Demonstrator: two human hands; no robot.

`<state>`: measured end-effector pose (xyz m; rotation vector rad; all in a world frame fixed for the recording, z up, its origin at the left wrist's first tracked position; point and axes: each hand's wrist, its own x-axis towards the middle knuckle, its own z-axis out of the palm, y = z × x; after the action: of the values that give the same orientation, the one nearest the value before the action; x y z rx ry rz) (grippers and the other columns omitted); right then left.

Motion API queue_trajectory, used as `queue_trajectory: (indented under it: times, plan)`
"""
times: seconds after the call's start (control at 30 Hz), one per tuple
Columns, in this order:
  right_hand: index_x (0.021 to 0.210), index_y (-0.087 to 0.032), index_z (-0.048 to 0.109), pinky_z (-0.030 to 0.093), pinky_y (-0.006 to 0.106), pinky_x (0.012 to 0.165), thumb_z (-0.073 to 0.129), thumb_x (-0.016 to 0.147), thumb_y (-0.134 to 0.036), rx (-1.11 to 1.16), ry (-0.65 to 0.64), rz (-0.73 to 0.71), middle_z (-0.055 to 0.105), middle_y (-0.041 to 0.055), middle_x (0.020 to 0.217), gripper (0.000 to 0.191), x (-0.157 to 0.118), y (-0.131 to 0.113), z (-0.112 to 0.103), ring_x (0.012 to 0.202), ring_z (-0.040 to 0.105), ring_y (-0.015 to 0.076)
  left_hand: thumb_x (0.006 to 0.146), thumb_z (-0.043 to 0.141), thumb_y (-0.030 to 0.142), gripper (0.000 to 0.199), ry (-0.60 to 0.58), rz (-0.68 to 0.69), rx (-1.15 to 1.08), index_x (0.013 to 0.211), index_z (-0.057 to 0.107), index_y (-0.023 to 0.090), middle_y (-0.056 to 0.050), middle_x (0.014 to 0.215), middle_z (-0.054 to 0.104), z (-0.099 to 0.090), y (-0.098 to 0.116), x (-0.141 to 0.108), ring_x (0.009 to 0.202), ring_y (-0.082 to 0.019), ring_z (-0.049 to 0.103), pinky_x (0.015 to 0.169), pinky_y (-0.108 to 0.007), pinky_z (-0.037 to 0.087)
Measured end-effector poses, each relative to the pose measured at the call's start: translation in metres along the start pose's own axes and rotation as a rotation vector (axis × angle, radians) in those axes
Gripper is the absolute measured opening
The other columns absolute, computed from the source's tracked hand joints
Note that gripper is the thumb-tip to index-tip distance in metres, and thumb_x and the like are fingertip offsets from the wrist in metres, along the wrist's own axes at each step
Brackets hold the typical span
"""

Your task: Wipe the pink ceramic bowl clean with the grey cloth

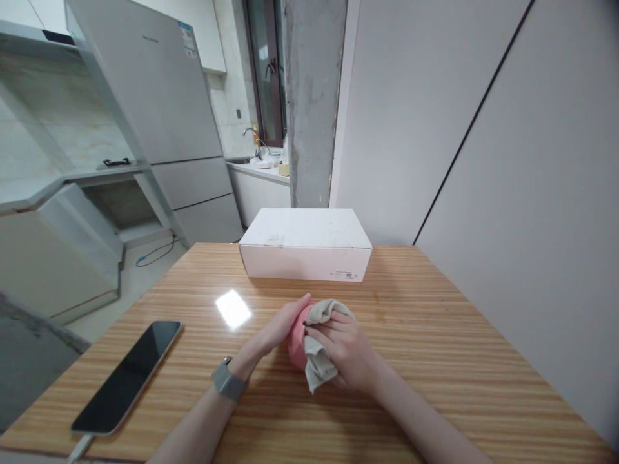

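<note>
A pink faceted object (296, 345) is between my two hands above the wooden table; its exact kind is hard to make out. Its left side lies against my left hand (284, 322), whose fingers wrap round behind it, with the thumb toward the top. My right hand (345, 345) presses a grey-beige cloth (319, 364) onto the object's right side. The cloth covers much of that side, and one corner hangs down below my fingers. A watch with a grey band (229, 380) sits on my left wrist.
A white box (306, 261) stands at the table's far edge, beyond my hands. On the left lies a black-screened phone (128, 380) with a white cable (80, 446) plugged in. The wooden table (459, 361) borders a pale wall on the right.
</note>
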<state>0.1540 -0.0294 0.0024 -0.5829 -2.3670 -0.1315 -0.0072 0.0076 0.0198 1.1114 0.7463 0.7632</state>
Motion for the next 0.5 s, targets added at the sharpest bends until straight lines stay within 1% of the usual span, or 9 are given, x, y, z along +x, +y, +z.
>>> queue_trajectory:
  times: [0.03, 0.1, 0.17, 0.23, 0.3, 0.33, 0.4, 0.47, 0.5]
  plan:
    - [0.108, -0.013, 0.059, 0.047, 0.047, 0.089, 0.05, 0.072, -0.027, 0.005, 0.006, 0.01, 0.073, 0.0143, 0.09, 0.039, 0.0, 0.002, 0.0, 0.087, 0.066, 0.029, 0.087, 0.052, 0.049, 0.04, 0.005, 0.031, 0.058, 0.087, 0.072, 0.014, -0.005, 0.082, 0.073, -0.001, 0.001, 0.0, 0.09, -0.022, 0.061, 0.095, -0.033, 0.037]
    - [0.103, -0.014, 0.06, 0.047, 0.046, 0.088, 0.049, 0.074, -0.026, -0.002, 0.01, 0.03, 0.073, 0.0135, 0.088, 0.034, -0.001, 0.006, -0.003, 0.085, 0.066, 0.0283, 0.087, 0.052, 0.049, 0.04, 0.062, 0.104, 0.132, 0.089, 0.071, 0.014, -0.005, 0.089, 0.072, -0.001, 0.0, 0.001, 0.097, -0.023, 0.059, 0.099, -0.033, 0.034]
    - [0.101, -0.015, 0.061, 0.048, 0.046, 0.087, 0.049, 0.076, -0.024, -0.034, 0.003, 0.078, 0.072, 0.014, 0.089, 0.03, -0.001, 0.011, -0.005, 0.085, 0.066, 0.028, 0.086, 0.054, 0.048, 0.037, 0.137, 0.166, 0.128, 0.092, 0.069, 0.014, -0.006, 0.097, 0.07, -0.001, -0.005, 0.002, 0.102, -0.022, 0.056, 0.1, -0.032, 0.033]
    - [0.103, -0.014, 0.061, 0.048, 0.047, 0.088, 0.048, 0.078, -0.023, -0.077, 0.006, 0.148, 0.072, 0.0155, 0.094, 0.029, -0.001, 0.016, -0.009, 0.09, 0.065, 0.0288, 0.083, 0.059, 0.046, 0.033, 0.16, 0.159, 0.003, 0.096, 0.065, 0.016, -0.005, 0.099, 0.067, 0.001, -0.011, 0.004, 0.098, -0.02, 0.057, 0.093, -0.031, 0.039]
    - [0.107, -0.013, 0.059, 0.046, 0.049, 0.09, 0.046, 0.079, -0.023, -0.114, 0.033, 0.192, 0.071, 0.0172, 0.098, 0.033, -0.002, 0.021, -0.011, 0.096, 0.064, 0.0308, 0.079, 0.064, 0.044, 0.03, 0.135, 0.122, -0.145, 0.095, 0.06, 0.019, -0.001, 0.091, 0.065, 0.003, -0.015, 0.005, 0.086, -0.017, 0.058, 0.079, -0.028, 0.044]
    - [0.109, -0.012, 0.058, 0.046, 0.05, 0.09, 0.045, 0.079, -0.024, -0.13, 0.053, 0.188, 0.07, 0.018, 0.1, 0.035, -0.003, 0.022, -0.012, 0.098, 0.063, 0.0318, 0.077, 0.065, 0.043, 0.029, 0.123, 0.112, -0.213, 0.092, 0.059, 0.019, 0.001, 0.086, 0.063, 0.005, -0.016, 0.006, 0.08, -0.015, 0.058, 0.073, -0.026, 0.045]
    - [0.114, -0.011, 0.056, 0.047, 0.051, 0.089, 0.043, 0.08, -0.026, -0.146, 0.087, 0.112, 0.071, 0.0181, 0.099, 0.039, -0.003, 0.022, -0.013, 0.097, 0.064, 0.032, 0.076, 0.064, 0.044, 0.028, 0.094, 0.077, -0.321, 0.086, 0.058, 0.019, 0.001, 0.078, 0.062, 0.007, -0.016, 0.005, 0.072, -0.014, 0.057, 0.067, -0.024, 0.044]
    - [0.115, -0.011, 0.055, 0.048, 0.049, 0.087, 0.042, 0.082, -0.028, -0.149, 0.109, -0.007, 0.072, 0.0171, 0.094, 0.039, -0.002, 0.018, -0.012, 0.092, 0.066, 0.0309, 0.079, 0.057, 0.05, 0.034, 0.055, 0.01, -0.388, 0.083, 0.062, 0.016, -0.002, 0.075, 0.064, 0.008, -0.012, 0.004, 0.07, -0.015, 0.057, 0.065, -0.025, 0.043]
    - [0.115, -0.012, 0.056, 0.049, 0.048, 0.086, 0.041, 0.083, -0.028, -0.144, 0.112, -0.067, 0.073, 0.0164, 0.092, 0.038, -0.002, 0.016, -0.01, 0.089, 0.067, 0.0301, 0.081, 0.054, 0.052, 0.039, 0.041, -0.024, -0.386, 0.081, 0.064, 0.015, -0.003, 0.073, 0.065, 0.007, -0.01, 0.003, 0.069, -0.016, 0.058, 0.065, -0.026, 0.042]
